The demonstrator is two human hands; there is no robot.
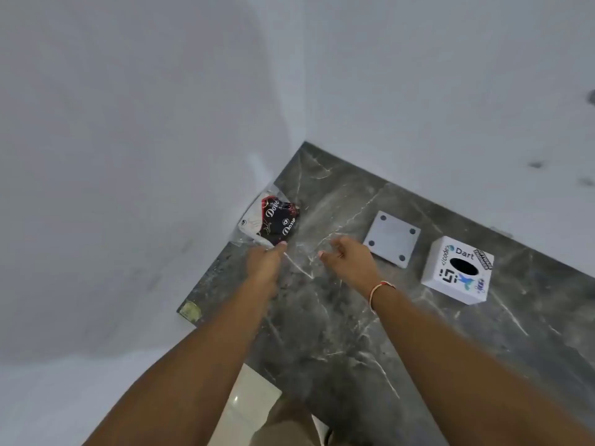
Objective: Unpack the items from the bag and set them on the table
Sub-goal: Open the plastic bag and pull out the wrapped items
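**Clear bag at the worktop corner**

The clear plastic bag, holding dark Dove-printed wrappers, lies on the dark marble worktop by the wall corner. The left hand pinches its near edge. The right hand hovers just beside, fingers loosely curled, holding nothing. Right of it sit a white square plate and a stickered white box.

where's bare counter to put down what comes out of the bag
Bare marble counter runs from both hands toward the near edge, and right below the sticker box. Crowded: the corner with the clear bag, and the grey plate beside that box.
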